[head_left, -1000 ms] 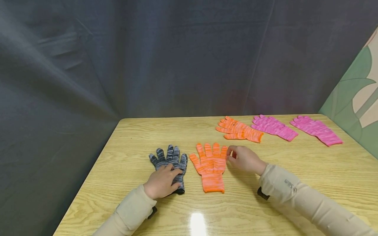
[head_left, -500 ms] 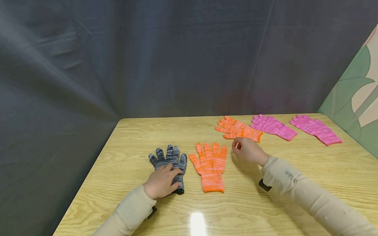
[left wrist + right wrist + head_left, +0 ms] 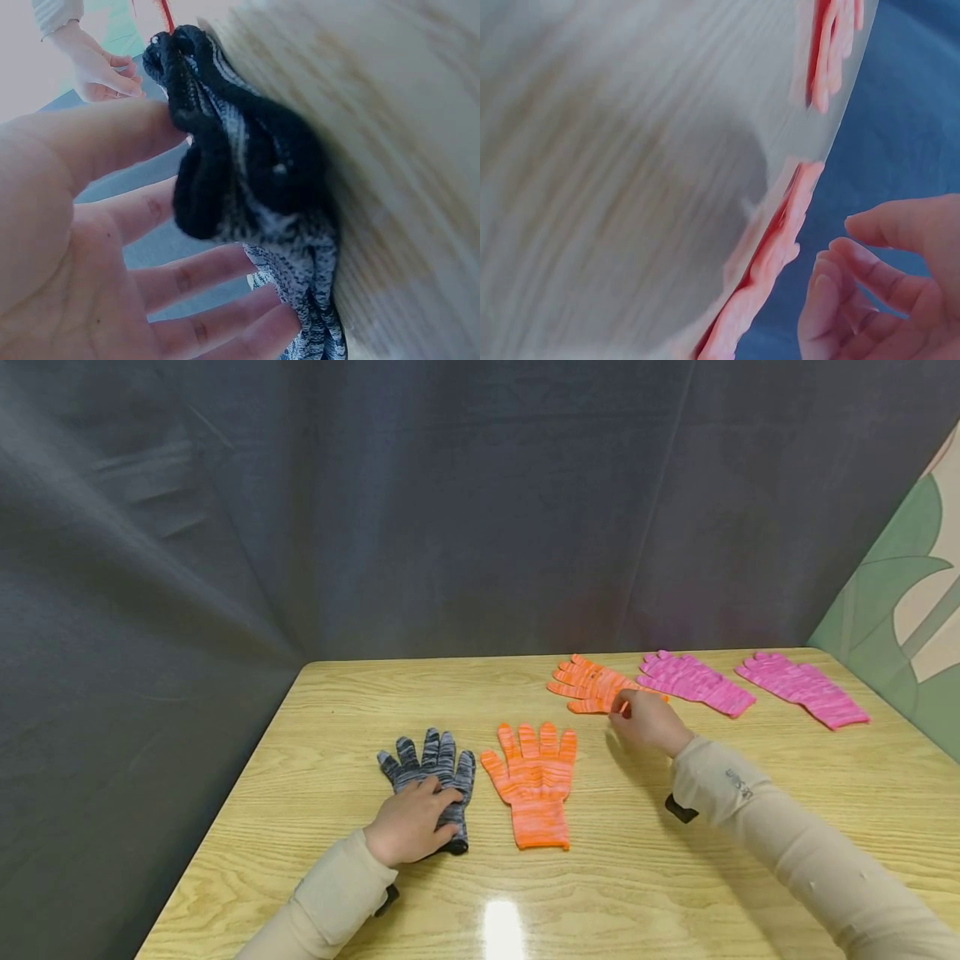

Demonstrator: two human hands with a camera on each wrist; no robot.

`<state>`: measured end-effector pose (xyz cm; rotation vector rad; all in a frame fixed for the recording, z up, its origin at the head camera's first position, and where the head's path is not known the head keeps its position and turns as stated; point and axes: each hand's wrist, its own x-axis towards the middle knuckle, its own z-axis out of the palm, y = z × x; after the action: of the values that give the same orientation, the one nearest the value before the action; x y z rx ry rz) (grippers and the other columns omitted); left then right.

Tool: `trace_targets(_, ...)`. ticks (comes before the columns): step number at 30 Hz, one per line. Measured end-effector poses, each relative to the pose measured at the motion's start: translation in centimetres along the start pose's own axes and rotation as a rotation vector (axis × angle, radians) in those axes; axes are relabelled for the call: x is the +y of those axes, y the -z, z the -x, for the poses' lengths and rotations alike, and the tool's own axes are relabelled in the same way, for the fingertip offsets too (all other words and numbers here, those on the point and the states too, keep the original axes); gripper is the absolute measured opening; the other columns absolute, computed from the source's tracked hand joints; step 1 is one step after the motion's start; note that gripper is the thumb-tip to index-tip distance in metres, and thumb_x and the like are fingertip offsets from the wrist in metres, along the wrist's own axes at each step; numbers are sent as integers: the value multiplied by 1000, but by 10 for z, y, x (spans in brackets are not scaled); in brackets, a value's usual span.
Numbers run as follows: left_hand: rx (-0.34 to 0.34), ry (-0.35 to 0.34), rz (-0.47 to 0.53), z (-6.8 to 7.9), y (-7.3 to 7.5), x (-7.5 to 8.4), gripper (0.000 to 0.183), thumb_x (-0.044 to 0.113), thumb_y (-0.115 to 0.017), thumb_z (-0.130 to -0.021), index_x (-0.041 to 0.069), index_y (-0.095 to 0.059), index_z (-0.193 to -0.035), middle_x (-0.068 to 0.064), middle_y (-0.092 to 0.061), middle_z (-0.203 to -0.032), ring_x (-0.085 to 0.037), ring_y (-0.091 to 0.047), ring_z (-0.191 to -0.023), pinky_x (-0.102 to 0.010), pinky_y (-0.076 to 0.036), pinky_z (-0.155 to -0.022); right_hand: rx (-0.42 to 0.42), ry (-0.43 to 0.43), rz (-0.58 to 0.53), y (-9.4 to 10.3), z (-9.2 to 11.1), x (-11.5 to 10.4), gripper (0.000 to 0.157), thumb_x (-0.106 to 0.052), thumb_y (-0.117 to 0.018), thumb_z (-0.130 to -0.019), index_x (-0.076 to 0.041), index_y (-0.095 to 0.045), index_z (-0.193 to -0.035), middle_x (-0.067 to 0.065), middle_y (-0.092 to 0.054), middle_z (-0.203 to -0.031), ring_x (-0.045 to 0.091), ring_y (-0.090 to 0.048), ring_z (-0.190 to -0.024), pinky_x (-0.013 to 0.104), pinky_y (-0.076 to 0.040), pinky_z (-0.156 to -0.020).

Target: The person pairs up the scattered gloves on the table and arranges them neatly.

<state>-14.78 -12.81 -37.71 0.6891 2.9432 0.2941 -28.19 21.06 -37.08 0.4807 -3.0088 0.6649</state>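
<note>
My left hand point(image 3: 412, 822) rests on a black-and-grey knitted glove point(image 3: 437, 762) that lies palm-flat at the centre left, fingers pointing away. In the left wrist view the thumb is at the black cuff point(image 3: 206, 180), and the other fingers stretch out along the glove. Right beside it lies an orange knitted glove point(image 3: 536, 785), spread flat. My right hand point(image 3: 648, 720) is over the cuff end of a second orange glove point(image 3: 588, 681) at the back, hiding part of it. Its fingers point(image 3: 862, 262) are loosely bent, with a gap between thumb and forefinger and nothing held.
Two pink knitted gloves lie at the back right: one pink glove point(image 3: 697, 683) next to the far orange one, another pink glove point(image 3: 806, 689) farther right. The wooden table point(image 3: 337, 710) ends against a dark curtain point(image 3: 480, 510). A patterned wall point(image 3: 892, 602) borders the right.
My right hand has moved from the near orange glove's fingertips back and rightward to the far orange glove. The left hand and the gloves have stayed put.
</note>
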Motion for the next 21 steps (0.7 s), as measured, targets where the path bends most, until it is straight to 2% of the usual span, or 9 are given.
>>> trace_targets(7,2,-1,-4,0,0,0,38,26,-64,-87,11,-59,-122,-19,-57,-113,-37,-58,-99,-49,-51,-79,-14,-67,8,6,-7,14,20,-11,-57,-87,6,-57,-96,18,-60,-78,25,-55,-69,32,-44,-60)
trace_targets(16,-2,1,3,-1,0,-1,38,26,-64,-87,11,-59,-122,-19,-57,-114,-37,-57,-101,-50,-50,-81,-30,-112,-14,13,-16,33,28,-11,-58,-87,11,-57,-104,27,-61,-93,33,-59,-80,41,-49,-68)
trace_targets(21,-7,6,8,0,0,-1,39,26,-65,-87,11,-58,-122,-18,-57,-114,-37,-57,-100,-50,-50,-81,-9,-87,13,16,-21,42,29,-8,-58,-84,14,-58,-102,27,-60,-89,32,-58,-77,41,-48,-68)
